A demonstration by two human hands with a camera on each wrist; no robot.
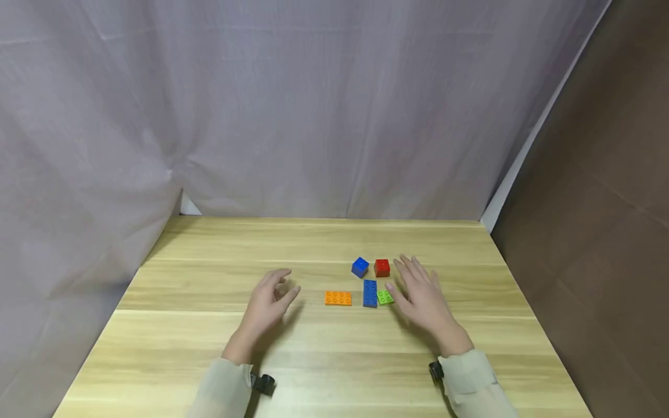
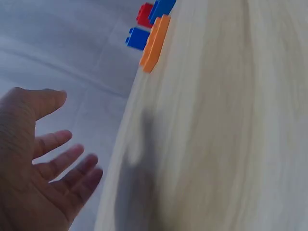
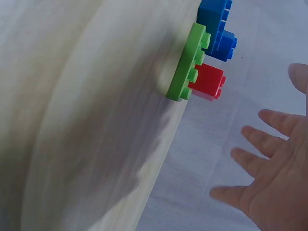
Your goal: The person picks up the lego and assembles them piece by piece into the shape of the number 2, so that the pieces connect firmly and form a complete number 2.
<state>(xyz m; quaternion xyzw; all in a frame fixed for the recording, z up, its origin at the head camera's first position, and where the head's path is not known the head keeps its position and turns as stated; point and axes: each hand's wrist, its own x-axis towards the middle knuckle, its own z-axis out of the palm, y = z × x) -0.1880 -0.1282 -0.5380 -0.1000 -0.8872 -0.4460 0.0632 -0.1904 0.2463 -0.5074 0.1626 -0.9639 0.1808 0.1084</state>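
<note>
My left hand (image 1: 268, 302) hovers over the table to the left of an orange brick (image 1: 338, 298), its fingers loosely bent around nothing. On the other side my right hand (image 1: 423, 299) is held above the table with fingers spread. Its thumb overlaps a lime green brick (image 1: 384, 297) in the head view, and part of that brick is hidden. A long blue brick (image 1: 370, 294) lies just left of the green one. Behind them sit a small blue brick (image 1: 359, 267), turned at an angle, and a small red brick (image 1: 382, 267) near the right fingertips.
The wooden table (image 1: 324, 360) carries all the bricks. A grey cloth (image 1: 313, 116) hangs along its back and left, and a brown panel (image 1: 590, 232) borders the right. Each wrist wears a small black camera.
</note>
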